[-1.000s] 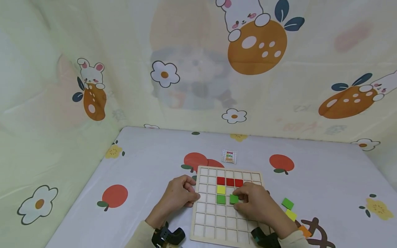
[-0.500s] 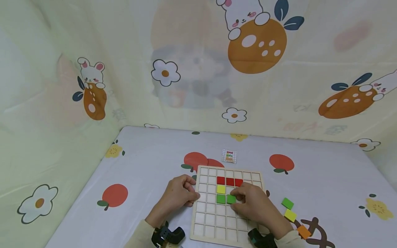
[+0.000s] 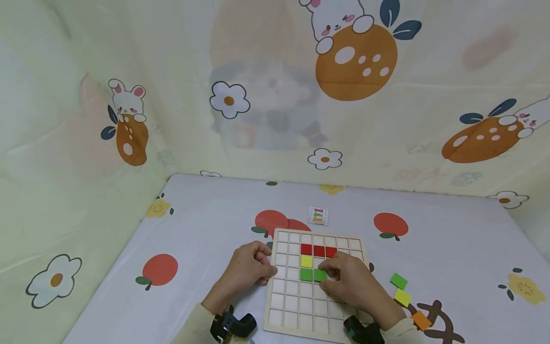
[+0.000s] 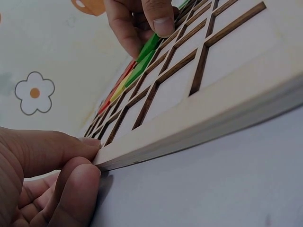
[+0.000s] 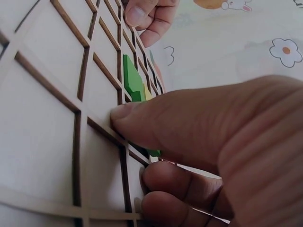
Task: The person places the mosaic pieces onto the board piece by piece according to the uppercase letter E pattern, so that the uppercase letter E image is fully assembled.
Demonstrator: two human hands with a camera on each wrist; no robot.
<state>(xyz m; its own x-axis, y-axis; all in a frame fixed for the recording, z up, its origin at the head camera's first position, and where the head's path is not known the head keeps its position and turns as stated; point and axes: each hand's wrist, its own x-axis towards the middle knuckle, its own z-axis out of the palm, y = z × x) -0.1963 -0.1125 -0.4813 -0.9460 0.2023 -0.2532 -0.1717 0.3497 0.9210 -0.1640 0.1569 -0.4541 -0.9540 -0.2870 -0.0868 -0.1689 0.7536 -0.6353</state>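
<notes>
A wooden grid board [image 3: 292, 303] lies on the table between the hands. My left hand [image 3: 247, 268] holds its left edge, the thumb on the rim and a bent finger against the side, as the left wrist view shows. My right hand [image 3: 354, 279] pinches a green tile [image 3: 320, 275] between thumb and fingers. This tile sits right of another green tile [image 3: 306, 274] and looks slightly tilted in the left wrist view [image 4: 149, 46]. Above the set green tile is a yellow tile [image 3: 306, 261], and a row of red tiles [image 3: 319, 251] lies higher up.
Right of the board lie a loose green tile [image 3: 398, 281], a yellow tile [image 3: 402, 297] and an orange tile [image 3: 421, 320]. A small pattern card [image 3: 318, 216] lies beyond the board. A printed cloth hangs behind the table.
My right hand has moved a little left with the green tile, bringing it beside the other green one; over the last half second it has hardly moved. The left hand stays put.
</notes>
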